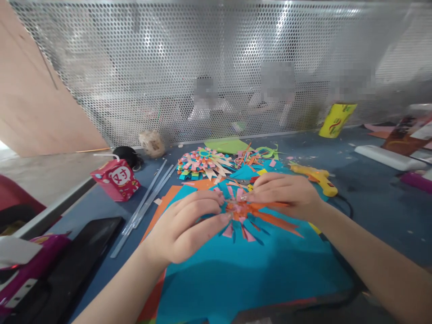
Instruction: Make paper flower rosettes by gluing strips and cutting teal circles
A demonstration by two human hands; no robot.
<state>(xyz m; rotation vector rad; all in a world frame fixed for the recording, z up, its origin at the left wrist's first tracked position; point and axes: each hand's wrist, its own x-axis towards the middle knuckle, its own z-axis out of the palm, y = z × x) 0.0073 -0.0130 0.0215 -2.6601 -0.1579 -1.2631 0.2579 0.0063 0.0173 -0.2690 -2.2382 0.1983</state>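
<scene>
A paper flower (240,209) with an orange centre and pink and blue fringed strips is between my hands, over a blue paper sheet (256,279). My left hand (192,220) pinches its left side between thumb and fingers. From the upper right, my right hand (286,193) grips its edge with the fingertips. Long orange strips (280,223) reach out to the right below that hand. Behind lies a layered paper flower (204,162) in pink, blue and cream. Scissors, partly hidden, lie just beyond my fingers.
A yellow glue gun (319,177) lies right of my right hand, its cable running toward me. Clear glue sticks (145,202), a red drink carton (116,180) and a black phone (81,256) are at left. A yellow can (337,120) stands by the perforated metal screen (168,58).
</scene>
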